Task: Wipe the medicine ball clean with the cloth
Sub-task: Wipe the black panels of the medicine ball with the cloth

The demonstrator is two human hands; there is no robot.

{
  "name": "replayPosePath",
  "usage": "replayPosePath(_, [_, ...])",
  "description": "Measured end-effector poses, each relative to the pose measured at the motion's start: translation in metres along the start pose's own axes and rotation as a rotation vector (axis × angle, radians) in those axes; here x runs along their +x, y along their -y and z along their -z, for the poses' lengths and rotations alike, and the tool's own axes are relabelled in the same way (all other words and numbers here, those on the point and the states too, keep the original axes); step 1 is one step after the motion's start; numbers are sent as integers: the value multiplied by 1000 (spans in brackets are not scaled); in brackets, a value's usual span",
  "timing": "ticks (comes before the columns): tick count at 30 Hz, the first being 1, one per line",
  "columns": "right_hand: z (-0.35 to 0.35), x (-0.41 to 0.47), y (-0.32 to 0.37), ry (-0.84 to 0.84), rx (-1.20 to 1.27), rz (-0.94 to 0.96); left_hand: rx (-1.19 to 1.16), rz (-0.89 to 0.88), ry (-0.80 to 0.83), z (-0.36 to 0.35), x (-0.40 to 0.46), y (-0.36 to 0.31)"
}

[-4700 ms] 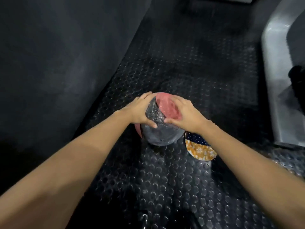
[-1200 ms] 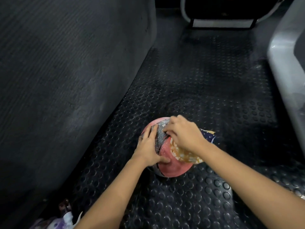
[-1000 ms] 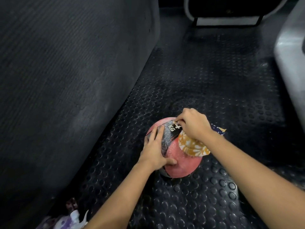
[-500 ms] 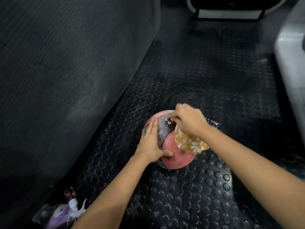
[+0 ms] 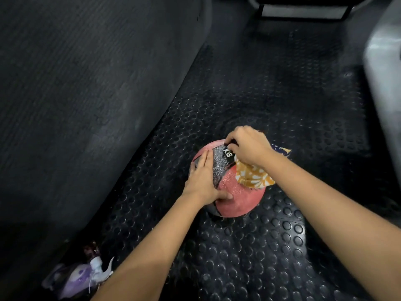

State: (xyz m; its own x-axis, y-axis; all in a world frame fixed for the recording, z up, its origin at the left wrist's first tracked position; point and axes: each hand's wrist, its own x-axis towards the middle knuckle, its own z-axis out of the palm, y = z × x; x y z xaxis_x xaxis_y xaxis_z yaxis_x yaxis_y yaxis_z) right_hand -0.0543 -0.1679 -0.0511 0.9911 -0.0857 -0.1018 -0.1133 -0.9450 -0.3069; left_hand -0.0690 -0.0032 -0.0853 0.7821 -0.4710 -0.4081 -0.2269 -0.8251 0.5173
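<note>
A red and black medicine ball (image 5: pixel 235 198) with a white "KG" mark sits on the studded black rubber floor (image 5: pixel 249 253). My left hand (image 5: pixel 202 181) lies flat against the ball's left side, fingers straight, thumb on the red panel. My right hand (image 5: pixel 247 146) is on the ball's top far side, its fingers curled round an orange flowered cloth with a dark blue part (image 5: pixel 252 175). The cloth hangs out under the palm over the ball's right side.
A tall dark ribbed mat or pad (image 5: pixel 86 94) rises along the left. A crumpled purple and white wrapper (image 5: pixel 78 276) lies on the floor at the lower left. A grey machine frame (image 5: pixel 384 68) stands at the right edge, another frame (image 5: pixel 303 11) at the top.
My right hand has slid with the cloth across the top of the ball, back and forth, now further over the far side. My left hand stays pressed on the ball's left side.
</note>
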Motion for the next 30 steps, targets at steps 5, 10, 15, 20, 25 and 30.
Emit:
replayPosePath(5, [2, -8, 3, 48, 9, 128, -19, 3, -16, -1, -7, 2])
replayPosePath(10, [4, 2, 7, 39, -23, 38, -26, 21, -23, -2, -11, -7])
replayPosePath(15, [3, -11, 11, 43, -64, 165, -18, -8, -9, 1, -15, -14])
replayPosePath(20, [5, -6, 9, 8, -73, 77, -13, -26, -13, 1, -14, -22])
replayPosePath(25, [8, -12, -4, 31, -18, 74, 0, -7, -8, -1, -21, -17])
replayPosePath(30, [4, -22, 0, 2, -46, 69, 25, 30, -25, -4, -16, -13])
